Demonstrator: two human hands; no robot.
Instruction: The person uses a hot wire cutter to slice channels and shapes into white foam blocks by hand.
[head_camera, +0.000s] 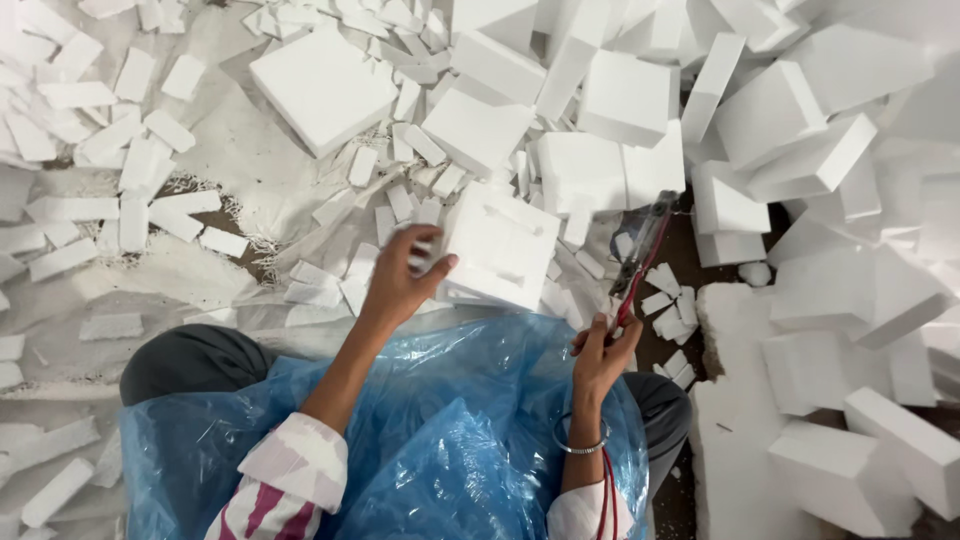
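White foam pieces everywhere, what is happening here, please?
A person sits with a blue plastic sheet over the lap. The left hand grips a white foam block. The right hand holds a red-handled cutting tool beside it. Foam blocks and cut strips lie all around.

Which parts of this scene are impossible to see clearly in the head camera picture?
- Near face of the white foam block: turned away, partly behind the left hand.
- Tip of the red-handled cutting tool held by the right hand: blurred.
- Lap: covered by the blue plastic sheet.
- Foam pieces at the right: cut off by the edge.
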